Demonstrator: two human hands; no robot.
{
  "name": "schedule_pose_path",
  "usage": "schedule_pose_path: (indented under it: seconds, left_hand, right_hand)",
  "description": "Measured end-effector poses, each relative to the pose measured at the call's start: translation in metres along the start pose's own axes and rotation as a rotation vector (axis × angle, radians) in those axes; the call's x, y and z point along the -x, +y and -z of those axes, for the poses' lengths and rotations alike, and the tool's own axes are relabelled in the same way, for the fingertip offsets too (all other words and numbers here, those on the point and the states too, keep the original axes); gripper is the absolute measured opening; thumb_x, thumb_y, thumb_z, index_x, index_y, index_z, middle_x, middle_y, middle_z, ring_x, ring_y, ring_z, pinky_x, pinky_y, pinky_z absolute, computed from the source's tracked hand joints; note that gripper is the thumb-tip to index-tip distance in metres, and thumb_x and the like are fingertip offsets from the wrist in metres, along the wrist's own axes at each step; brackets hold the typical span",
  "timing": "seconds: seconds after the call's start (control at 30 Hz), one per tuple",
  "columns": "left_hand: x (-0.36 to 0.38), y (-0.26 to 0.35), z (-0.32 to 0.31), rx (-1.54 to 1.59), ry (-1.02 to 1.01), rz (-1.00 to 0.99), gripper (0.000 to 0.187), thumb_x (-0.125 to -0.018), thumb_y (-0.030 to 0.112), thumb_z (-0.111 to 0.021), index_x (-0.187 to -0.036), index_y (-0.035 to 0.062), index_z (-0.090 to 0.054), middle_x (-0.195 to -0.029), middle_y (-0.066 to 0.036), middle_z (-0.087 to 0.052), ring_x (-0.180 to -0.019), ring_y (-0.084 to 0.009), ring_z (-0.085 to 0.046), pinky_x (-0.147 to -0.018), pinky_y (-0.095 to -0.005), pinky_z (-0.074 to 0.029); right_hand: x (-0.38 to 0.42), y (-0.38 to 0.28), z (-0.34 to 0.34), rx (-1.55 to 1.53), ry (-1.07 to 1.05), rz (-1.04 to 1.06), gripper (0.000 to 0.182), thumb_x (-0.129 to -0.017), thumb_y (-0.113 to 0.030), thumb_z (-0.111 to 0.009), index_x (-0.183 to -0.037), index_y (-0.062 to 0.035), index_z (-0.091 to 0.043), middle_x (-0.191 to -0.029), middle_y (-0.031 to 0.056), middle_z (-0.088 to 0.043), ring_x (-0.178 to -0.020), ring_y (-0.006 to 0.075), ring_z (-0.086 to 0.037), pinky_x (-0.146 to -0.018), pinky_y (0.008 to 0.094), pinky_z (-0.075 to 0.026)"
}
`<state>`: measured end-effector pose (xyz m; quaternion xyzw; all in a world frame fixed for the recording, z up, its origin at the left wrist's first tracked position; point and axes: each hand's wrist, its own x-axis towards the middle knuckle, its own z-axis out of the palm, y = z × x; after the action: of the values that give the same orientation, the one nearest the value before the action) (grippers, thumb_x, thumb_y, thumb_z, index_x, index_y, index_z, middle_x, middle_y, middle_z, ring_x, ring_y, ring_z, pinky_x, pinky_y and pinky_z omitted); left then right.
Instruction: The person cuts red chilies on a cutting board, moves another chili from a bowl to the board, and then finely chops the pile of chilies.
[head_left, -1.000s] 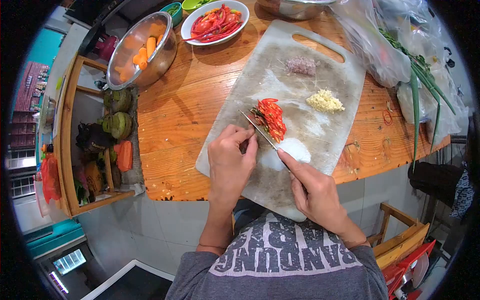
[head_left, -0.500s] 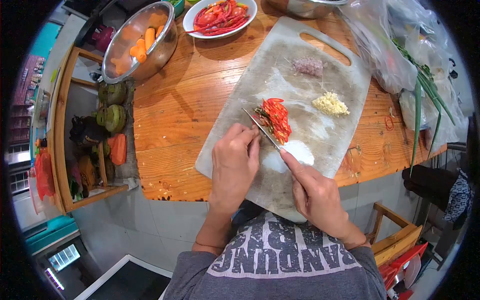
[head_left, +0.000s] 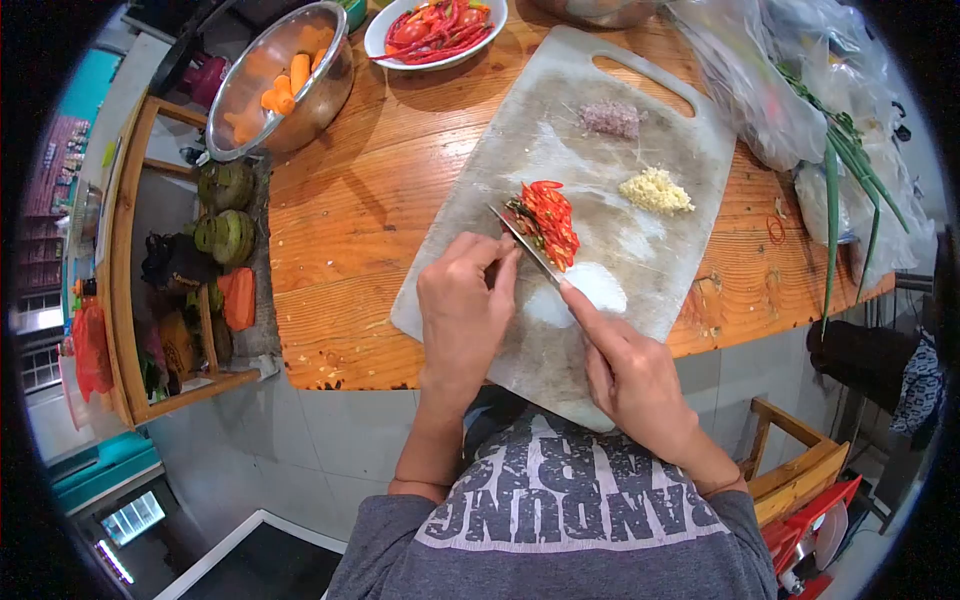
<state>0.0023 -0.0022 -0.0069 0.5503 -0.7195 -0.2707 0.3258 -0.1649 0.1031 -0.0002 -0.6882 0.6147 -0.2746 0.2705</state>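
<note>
My right hand (head_left: 640, 385) grips a knife (head_left: 530, 248), index finger stretched along the back of the blade. The blade lies slantwise against a pile of sliced red chili (head_left: 550, 222) on the worn cutting board (head_left: 480, 190). My left hand (head_left: 462, 305) is closed in a pinch just left of the blade; what its fingertips hold is hidden. Farther up the board are a heap of minced garlic (head_left: 656, 190) and a small heap of finely chopped purplish shallot (head_left: 612, 118).
Carrots (head_left: 299, 74) lie in a metal bowl (head_left: 222, 112) at the table's far left. Beside it stands a white plate (head_left: 376, 40) of red chilies and tomatoes (head_left: 432, 28). Plastic bags (head_left: 770, 110) and green onions (head_left: 850, 165) occupy the right edge of the wooden table (head_left: 330, 290).
The view has shifted slightly. The knife stays at the left edge of the chili pile, and my left fingertips have moved a little along the blade.
</note>
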Motion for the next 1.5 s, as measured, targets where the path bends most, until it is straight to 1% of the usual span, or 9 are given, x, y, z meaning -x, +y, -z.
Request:
schedule_pose_path:
  seconds: [0.17,0.37,0.67,0.87,0.97,1.07,1.17,1.27,1.5]
  left_hand:
    - [-0.003,0.002,0.001,-0.028,-0.017,0.006,0.012,-0.084,0.004,-0.077,-0.094,-0.0037,-0.076,-0.085,-0.015,-0.072,-0.071,-0.0227,-0.071,-0.065,-0.0326,-0.053]
    - [-0.003,0.000,0.001,-0.074,-0.029,-0.034,0.011,-0.084,0.004,-0.077,-0.093,-0.0031,-0.076,-0.085,-0.015,-0.072,-0.070,-0.0239,-0.071,-0.065,-0.0332,-0.054]
    - [-0.004,0.005,0.003,-0.072,-0.048,0.016,0.011,-0.084,0.002,-0.076,-0.093,-0.0033,-0.075,-0.087,-0.015,-0.072,-0.074,-0.0249,-0.071,-0.068,-0.0333,-0.054]
    - [-0.003,0.006,0.002,-0.100,-0.041,-0.033,0.011,-0.084,0.000,-0.074,-0.094,-0.0030,-0.075,-0.090,-0.015,-0.071,-0.078,-0.0273,-0.071,-0.069,-0.0346,-0.054]
    - [-0.005,0.007,0.003,-0.111,-0.058,-0.045,0.011,-0.084,-0.001,-0.074,-0.094,-0.0031,-0.074,-0.090,-0.015,-0.071,-0.077,-0.0287,-0.071,-0.069,-0.0356,-0.054]
    - [-0.007,0.007,0.005,-0.150,-0.075,-0.082,0.011,-0.083,-0.001,-0.074,-0.093,-0.0034,-0.073,-0.089,-0.015,-0.070,-0.077,-0.0293,-0.071,-0.068,-0.0359,-0.053]
    - [-0.008,0.007,0.005,-0.113,-0.078,-0.072,0.011,-0.082,-0.002,-0.074,-0.093,-0.0034,-0.073,-0.089,-0.016,-0.069,-0.076,-0.0288,-0.070,-0.067,-0.0360,-0.053]
    - [-0.007,0.008,0.004,-0.075,-0.082,-0.045,0.006,-0.084,-0.002,-0.072,-0.090,-0.0031,-0.070,-0.087,-0.015,-0.066,-0.074,-0.0358,-0.066,-0.065,-0.0433,-0.051]
    - [-0.002,0.000,-0.003,-0.041,0.043,-0.084,0.008,-0.084,0.000,-0.076,-0.090,-0.0015,-0.072,-0.084,-0.013,-0.067,-0.071,-0.0297,-0.067,-0.063,-0.0365,-0.051]
  right_hand:
    - [0.002,0.005,0.016,-0.075,-0.008,0.002,0.068,-0.087,0.002,-0.060,-0.152,-0.0144,-0.047,-0.081,0.0169,-0.063,-0.066,0.0349,-0.066,-0.063,0.0461,-0.055]
    - [-0.009,0.002,0.021,-0.097,-0.015,-0.031,0.064,-0.086,0.002,-0.061,-0.148,-0.0133,-0.052,-0.076,0.0162,-0.063,-0.067,0.0333,-0.066,-0.063,0.0450,-0.055]
    - [-0.005,0.007,0.014,-0.029,0.013,0.031,0.065,-0.087,0.000,-0.063,-0.149,-0.0161,-0.051,-0.072,0.0140,-0.060,-0.059,0.0319,-0.063,-0.057,0.0440,-0.053]
    - [-0.005,0.002,0.013,-0.010,-0.001,0.021,0.068,-0.086,-0.001,-0.064,-0.151,-0.0176,-0.050,-0.074,0.0125,-0.058,-0.058,0.0310,-0.062,-0.054,0.0431,-0.053]
    - [-0.007,-0.008,0.018,0.025,-0.067,-0.055,0.066,-0.085,0.009,-0.060,-0.148,-0.0121,-0.054,-0.078,0.0151,-0.062,-0.065,0.0299,-0.063,-0.060,0.0402,-0.052]
    - [-0.008,-0.010,0.013,0.065,-0.077,-0.049,0.068,-0.086,0.007,-0.060,-0.150,-0.0133,-0.051,-0.073,0.0132,-0.058,-0.061,0.0294,-0.060,-0.058,0.0403,-0.051]
    - [-0.012,-0.003,0.011,0.084,-0.058,0.010,0.069,-0.088,-0.006,-0.066,-0.153,-0.0172,-0.046,-0.072,0.0114,-0.055,-0.050,0.0317,-0.058,-0.050,0.0449,-0.053]
    - [-0.023,0.000,0.004,0.088,-0.049,0.031,0.069,-0.089,-0.006,-0.065,-0.154,-0.0159,-0.045,-0.073,0.0127,-0.056,-0.051,0.0327,-0.060,-0.050,0.0453,-0.054]
    - [-0.014,0.000,0.005,0.014,-0.058,-0.002,0.068,-0.088,0.000,-0.062,-0.153,-0.0145,-0.046,-0.076,0.0144,-0.059,-0.059,0.0338,-0.063,-0.055,0.0445,-0.054]
